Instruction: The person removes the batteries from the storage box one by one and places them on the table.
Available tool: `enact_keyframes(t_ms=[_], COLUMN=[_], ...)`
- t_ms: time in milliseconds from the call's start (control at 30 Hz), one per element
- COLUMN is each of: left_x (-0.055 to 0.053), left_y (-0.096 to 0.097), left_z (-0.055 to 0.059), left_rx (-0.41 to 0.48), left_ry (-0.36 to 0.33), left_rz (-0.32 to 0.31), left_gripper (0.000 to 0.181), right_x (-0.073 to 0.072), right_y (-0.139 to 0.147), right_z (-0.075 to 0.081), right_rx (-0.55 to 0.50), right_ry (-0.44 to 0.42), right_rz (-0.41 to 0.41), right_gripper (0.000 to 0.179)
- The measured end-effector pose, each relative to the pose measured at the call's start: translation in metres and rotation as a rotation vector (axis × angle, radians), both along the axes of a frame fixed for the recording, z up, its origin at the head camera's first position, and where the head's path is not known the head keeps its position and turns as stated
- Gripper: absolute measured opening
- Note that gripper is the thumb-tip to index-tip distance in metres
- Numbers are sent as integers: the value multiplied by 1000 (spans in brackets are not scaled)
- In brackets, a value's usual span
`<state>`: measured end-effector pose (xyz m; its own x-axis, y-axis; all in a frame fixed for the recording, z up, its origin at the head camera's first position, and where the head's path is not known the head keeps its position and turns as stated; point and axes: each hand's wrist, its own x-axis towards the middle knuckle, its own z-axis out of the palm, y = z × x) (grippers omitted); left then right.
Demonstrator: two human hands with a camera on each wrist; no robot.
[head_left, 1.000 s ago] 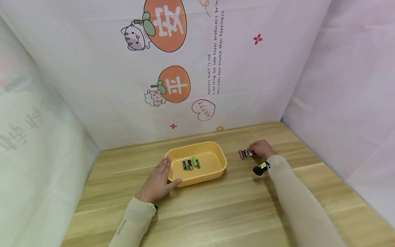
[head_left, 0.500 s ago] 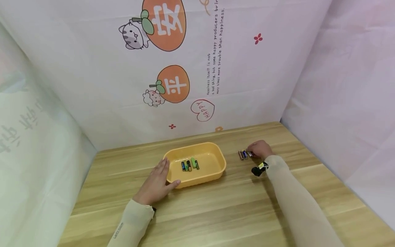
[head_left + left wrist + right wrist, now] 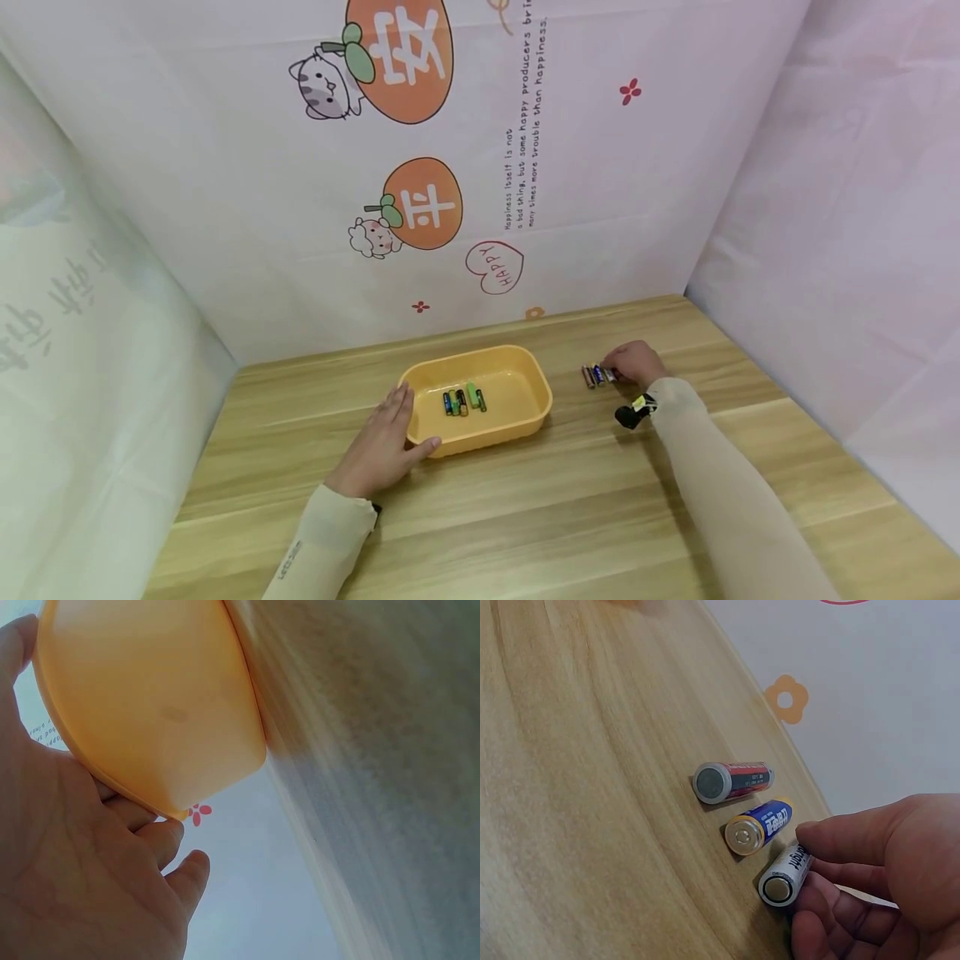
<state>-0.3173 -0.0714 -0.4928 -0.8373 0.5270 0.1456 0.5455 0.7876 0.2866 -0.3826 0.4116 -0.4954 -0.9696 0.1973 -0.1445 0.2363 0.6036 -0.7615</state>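
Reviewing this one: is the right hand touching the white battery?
Touching. The right wrist view shows the right hand pinching the white battery between thumb and fingers, near its far end.

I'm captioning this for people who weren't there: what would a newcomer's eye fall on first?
Probably the yellow tray on the wooden table, with small batteries inside and the left hand at its left end. The big orange fruit prints on the white backdrop behind would compete for attention. Off to the tray's right, the right hand pinches a white battery beside a blue battery and a red-and-black battery.
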Motion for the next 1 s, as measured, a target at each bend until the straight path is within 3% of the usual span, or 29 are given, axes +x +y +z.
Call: enact_keyframes(t_ms=[267,633,1000], left_x=[0,0,0], left_y=[1,1,1], left_z=[1,-1,0], left_rx=[6,-2,5], left_ry=[-3,-8,0], left_rz=[4,1,-2], left_gripper=[97,100,100], right_x=[0,4,5], right_y=[3,15,13], right_z=[3,1,0], right_rx=[-35,-180,-127], right_ry=[-4,-4,-20], right_rz=[13,-25,47], right_gripper=[31,35,28])
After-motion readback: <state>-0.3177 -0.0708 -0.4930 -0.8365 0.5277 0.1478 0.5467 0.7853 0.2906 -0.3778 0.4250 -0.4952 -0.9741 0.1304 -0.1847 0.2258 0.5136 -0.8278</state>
